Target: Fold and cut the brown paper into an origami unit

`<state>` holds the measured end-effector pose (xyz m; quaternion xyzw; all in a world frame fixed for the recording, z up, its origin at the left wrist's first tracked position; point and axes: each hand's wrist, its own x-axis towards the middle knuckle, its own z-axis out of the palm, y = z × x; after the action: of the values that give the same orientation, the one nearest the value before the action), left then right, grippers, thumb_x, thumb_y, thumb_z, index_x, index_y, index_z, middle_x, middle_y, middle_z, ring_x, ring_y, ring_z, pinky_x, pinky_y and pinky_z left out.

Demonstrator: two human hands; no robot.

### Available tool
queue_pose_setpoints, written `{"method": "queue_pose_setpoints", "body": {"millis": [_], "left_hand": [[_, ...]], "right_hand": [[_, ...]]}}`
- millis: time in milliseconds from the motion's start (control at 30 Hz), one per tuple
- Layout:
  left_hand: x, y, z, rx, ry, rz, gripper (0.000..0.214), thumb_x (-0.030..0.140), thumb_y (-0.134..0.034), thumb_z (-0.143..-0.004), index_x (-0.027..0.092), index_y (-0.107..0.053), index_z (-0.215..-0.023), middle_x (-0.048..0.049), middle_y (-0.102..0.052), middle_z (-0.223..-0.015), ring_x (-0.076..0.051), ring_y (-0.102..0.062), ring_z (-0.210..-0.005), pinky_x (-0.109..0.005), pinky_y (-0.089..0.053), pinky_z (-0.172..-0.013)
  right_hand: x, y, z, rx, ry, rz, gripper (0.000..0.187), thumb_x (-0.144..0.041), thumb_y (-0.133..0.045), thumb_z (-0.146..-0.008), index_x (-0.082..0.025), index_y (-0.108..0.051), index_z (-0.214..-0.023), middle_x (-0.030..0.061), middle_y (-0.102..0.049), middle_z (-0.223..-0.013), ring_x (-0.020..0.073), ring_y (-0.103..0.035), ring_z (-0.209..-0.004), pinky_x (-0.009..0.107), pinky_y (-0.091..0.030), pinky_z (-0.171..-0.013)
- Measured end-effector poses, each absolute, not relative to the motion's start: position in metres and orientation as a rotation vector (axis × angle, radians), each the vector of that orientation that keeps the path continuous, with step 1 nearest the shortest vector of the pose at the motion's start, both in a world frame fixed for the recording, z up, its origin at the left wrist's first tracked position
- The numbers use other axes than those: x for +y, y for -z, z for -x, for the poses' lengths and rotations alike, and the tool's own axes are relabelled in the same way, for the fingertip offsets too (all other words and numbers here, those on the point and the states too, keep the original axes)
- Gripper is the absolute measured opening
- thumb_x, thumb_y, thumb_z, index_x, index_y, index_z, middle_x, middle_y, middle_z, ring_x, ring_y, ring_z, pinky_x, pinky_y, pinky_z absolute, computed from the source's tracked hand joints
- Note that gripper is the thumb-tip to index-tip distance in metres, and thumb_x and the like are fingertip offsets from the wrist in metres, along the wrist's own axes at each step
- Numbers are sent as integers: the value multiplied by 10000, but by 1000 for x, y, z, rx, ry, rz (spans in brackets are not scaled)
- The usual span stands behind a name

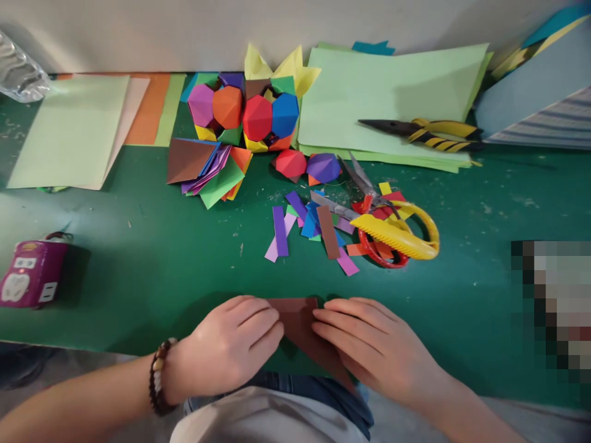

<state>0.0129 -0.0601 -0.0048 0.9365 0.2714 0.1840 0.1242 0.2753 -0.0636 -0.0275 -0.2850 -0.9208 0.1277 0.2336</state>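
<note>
– Any writing you can make out?
– There's a purple box [39, 271] at the left, near the table's front edge, with white labels [48, 291] on its sides and small yellowish print near the top. The lettering is too small for me to read, and I can't tell the brand
– What about containers?
– At the far right, a grey-blue holder [517, 101] with a striped lower part has blue and yellow paper [554, 31] sticking out of its top. In the far left corner is a clear, ridged plastic container [21, 67]; I can't tell what, if anything, it holds
– And the hands?
– The left hand [226, 347] is closed on the left end of a brown paper [298, 314], and the right hand [373, 344] grips its right side. Fingers lie over the top, thumbs hidden
– Where exactly is that paper?
– Between the two hands, at the table's front edge, just above the person's lap
– What lies beyond it?
– Coloured strips [329, 231] beside two overlapping scissors [397, 234], then faceted paper shapes [257, 117] at the back. Pliers [429, 133] rest on pale green sheets [369, 86]
</note>
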Motion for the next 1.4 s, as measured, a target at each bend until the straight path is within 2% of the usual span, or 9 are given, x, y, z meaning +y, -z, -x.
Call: {"method": "queue_pose_setpoints", "body": {"millis": [100, 200, 400, 500, 800, 967, 1100, 1233, 1400], "left_hand": [[-77, 8, -15, 1128, -563, -2527, 88, 186, -601, -889, 133, -628, -954, -49, -713, -871, -185, -641, -788, -346, -581, -738], [-83, 10, -17, 1279, -604, -2374, 109, 182, -618, -878, 136, -586, -972, -47, -701, -859, -178, -612, -738, -345, -566, -672], [-72, 3, -18, 1222, -407, -2343, 190, 273, -654, -851, 129, -586, -955, -61, -669, -833, -214, -593, -736, -390, -561, -631], [-65, 0, -20, 1193, -293, -2350, 111, 261, -625, -869, 151, -615, -873, -47, -644, -797, -211, -584, -717, -385, -553, -619], [-58, -1, -25, 1250, -208, -2342, 156, 203, -523, -920, 160, -618, -805, -40, -601, -773, -188, -558, -681, -338, -512, -588], [-53, 2, -24, 1197, -168, -2457, 223, 196, -478, -944, 166, -593, -755, -29, -571, -738, -178, -549, -655, -313, -478, -552], [-48, 2, -22, 1137, -119, -2507, 225, 215, -469, -953, 178, -566, -753, -15, -553, -745, -160, -537, -627, -287, -447, -520], [-42, 3, -20, 1144, -116, -2525, 164, 253, -515, -939, 176, -575, -807, -8, -561, -752, -151, -543, -618, -274, -445, -510], [-26, 4, -9, 1043, -240, -2623, 171, 328, -587, -902, 190, -631, -992, -41, -604, -874, -180, -562, -741, -307, -508, -631]], "right_hand": [[-68, 29, -270, -2468, -425, 884, 277, -103, -436, -918, -138, -666, -1069, 78, -733, -1045, 208, -610, -1021, 366, -517, -841], [-74, 29, -264, -2418, -428, 1002, 283, -63, -460, -888, -144, -670, -1059, 83, -721, -1015, 210, -597, -990, 354, -504, -838], [-82, 27, -258, -2392, -520, 1158, 241, -117, -506, -907, -145, -635, -1108, 93, -668, -1041, 236, -526, -1010, 369, -444, -874], [-82, 24, -255, -2350, -568, 1228, 209, -175, -485, -943, -159, -621, -1101, 89, -649, -1040, 239, -507, -1005, 377, -418, -877], [-72, 19, -243, -2271, -537, 1431, 112, -249, -542, -940, -194, -639, -948, 58, -645, -879, 230, -525, -917, 372, -395, -783], [-69, 22, -236, -2280, -359, 1525, 257, -333, -520, -952, -194, -570, -742, 59, -602, -730, 237, -516, -810, 361, -357, -666], [-68, 24, -233, -2278, -290, 1592, 292, -370, -477, -967, -205, -543, -734, 64, -592, -701, 243, -506, -789, 359, -337, -641], [-69, 24, -231, -2279, -257, 1618, 280, -362, -479, -966, -213, -522, -733, 59, -583, -695, 239, -492, -776, 353, -326, -641], [-68, 27, -232, -2296, -238, 1612, 245, -375, -482, -964, -198, -544, -806, 50, -572, -692, 239, -485, -765, 343, -309, -627]]}}
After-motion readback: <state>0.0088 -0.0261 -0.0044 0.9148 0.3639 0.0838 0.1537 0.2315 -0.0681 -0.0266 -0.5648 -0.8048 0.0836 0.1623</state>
